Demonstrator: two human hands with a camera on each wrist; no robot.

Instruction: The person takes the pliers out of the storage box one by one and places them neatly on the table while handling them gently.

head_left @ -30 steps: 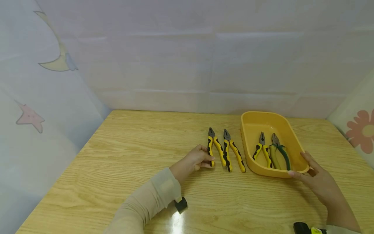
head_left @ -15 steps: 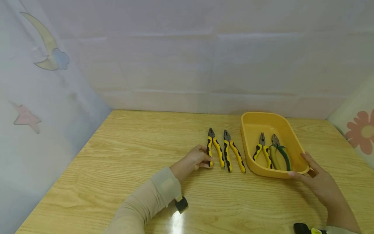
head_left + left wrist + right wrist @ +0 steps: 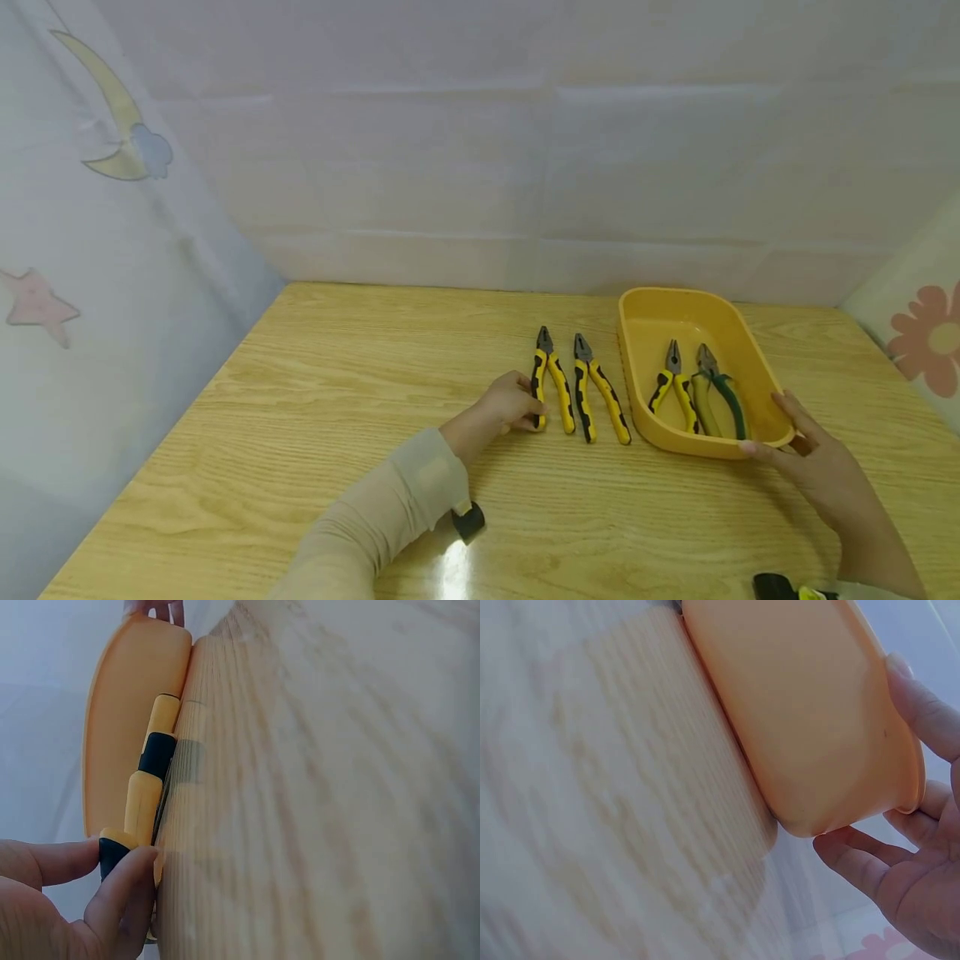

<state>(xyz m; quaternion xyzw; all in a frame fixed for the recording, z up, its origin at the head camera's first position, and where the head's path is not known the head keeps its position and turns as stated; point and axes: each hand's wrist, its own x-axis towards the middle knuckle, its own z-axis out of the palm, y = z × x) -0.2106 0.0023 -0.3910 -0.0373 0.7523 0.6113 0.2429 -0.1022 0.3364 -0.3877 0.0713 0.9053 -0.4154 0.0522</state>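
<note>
My left hand pinches the left handle of a pair of yellow-and-black combination pliers, whose legs stand spread on the table. In the left wrist view, thumb and fingers close on the handle's end. A similar pair of pliers lies just to its right, untouched. Beside that stands a yellow plastic tray; my right hand grips its near right corner, thumb and fingers spread around the rim. Inside lie yellow-and-black pliers and pliers with green and dull yellow handles.
The wood-grain table meets a pale cloth backdrop at its far edge. More printed cloth hangs at both sides. A black wrist camera sits under my left cuff.
The held pliers turn slightly and their legs draw a little closer together; the left hand shifts very little. The right hand and tray stay in place.
</note>
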